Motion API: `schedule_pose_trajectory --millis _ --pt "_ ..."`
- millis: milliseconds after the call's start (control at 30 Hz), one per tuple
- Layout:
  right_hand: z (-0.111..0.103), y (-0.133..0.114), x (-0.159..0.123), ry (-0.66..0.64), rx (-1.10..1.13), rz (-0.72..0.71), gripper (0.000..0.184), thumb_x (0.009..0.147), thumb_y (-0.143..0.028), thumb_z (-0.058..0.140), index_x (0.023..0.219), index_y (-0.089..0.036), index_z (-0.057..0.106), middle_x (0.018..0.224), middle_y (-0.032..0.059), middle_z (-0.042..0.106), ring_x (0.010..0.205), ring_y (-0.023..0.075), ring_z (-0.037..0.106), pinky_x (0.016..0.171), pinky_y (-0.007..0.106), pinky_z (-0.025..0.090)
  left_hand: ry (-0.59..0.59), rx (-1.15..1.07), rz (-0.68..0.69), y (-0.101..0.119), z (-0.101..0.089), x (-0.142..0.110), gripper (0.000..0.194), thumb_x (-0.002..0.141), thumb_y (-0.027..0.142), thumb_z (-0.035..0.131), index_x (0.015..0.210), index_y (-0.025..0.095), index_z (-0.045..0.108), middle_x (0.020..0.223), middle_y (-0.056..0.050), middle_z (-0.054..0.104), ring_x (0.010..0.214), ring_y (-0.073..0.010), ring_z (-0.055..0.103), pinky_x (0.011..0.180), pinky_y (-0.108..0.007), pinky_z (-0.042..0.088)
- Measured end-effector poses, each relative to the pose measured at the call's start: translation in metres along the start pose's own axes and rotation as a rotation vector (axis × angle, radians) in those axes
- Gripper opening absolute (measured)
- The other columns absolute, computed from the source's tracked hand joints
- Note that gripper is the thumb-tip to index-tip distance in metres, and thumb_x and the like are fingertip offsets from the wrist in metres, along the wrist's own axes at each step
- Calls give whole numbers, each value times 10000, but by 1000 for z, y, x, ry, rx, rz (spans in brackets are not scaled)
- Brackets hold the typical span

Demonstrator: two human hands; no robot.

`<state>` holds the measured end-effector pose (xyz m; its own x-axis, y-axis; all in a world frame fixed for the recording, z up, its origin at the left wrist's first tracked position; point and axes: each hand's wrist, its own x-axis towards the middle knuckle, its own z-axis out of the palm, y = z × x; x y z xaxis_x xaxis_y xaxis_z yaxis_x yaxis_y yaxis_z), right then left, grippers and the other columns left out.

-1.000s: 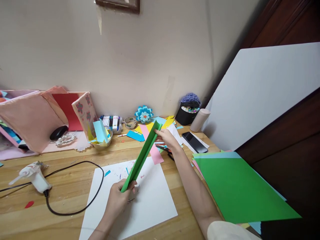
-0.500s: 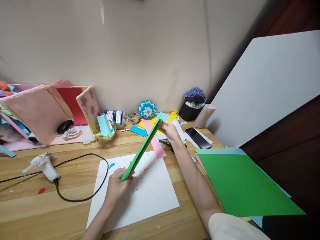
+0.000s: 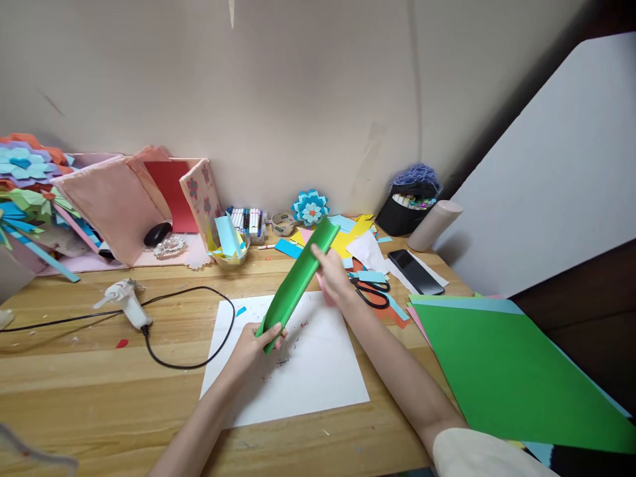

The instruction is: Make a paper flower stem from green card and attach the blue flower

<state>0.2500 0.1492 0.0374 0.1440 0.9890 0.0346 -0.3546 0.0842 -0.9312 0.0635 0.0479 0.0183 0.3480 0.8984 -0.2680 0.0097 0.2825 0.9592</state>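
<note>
A long piece of green paper (image 3: 297, 281), curled along its length, is held aslant above the desk between both hands. My left hand (image 3: 263, 341) pinches its near lower end, thumb on top. Around the upper right edge is closed my right hand (image 3: 330, 271). Beneath them lies a white sheet (image 3: 318, 371) with dark and coloured specks and a small blue scrap. Right of my right hand, black-handled scissors (image 3: 372, 291) rest partly under paper scraps.
A white glue gun (image 3: 128, 305) with a black cord lies at left. Green sheets (image 3: 511, 371) are stacked at right, near a phone (image 3: 416, 271). Along the wall stand a black marker case (image 3: 405, 215), a blue paper flower (image 3: 311, 209) and a pink box (image 3: 104, 212).
The green paper has turned so its broad curved face shows, where it looked like a narrow folded strip. Both hands still hold it. The camera view has shifted left.
</note>
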Motion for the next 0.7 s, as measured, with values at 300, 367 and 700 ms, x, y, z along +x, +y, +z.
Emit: schedule_pose_trajectory --millis 300,367,700 --pt "50 15 -59 -581 -150 307 267 649 -383 659 727 -132 606 647 19 663 575 140 635 611 271 525 205 -42 98 5 -14 0 351 708 433 584 529 136 531 593 -13 541 604 -122 476 592 -231 355" --pt "45 10 -51 -568 -199 352 306 665 -431 634 683 -126 622 619 35 671 589 149 649 621 272 529 220 -10 84 7 -16 0 369 683 461 595 520 134 544 580 -20 548 579 -123 473 570 -235 354" --pt "21 3 17 -258 -300 60 280 685 -389 616 820 -149 667 796 75 698 611 160 646 583 274 515 330 -101 182 4 -32 1 330 695 423 610 551 126 607 659 -57 604 695 -159 538 632 -232 369"
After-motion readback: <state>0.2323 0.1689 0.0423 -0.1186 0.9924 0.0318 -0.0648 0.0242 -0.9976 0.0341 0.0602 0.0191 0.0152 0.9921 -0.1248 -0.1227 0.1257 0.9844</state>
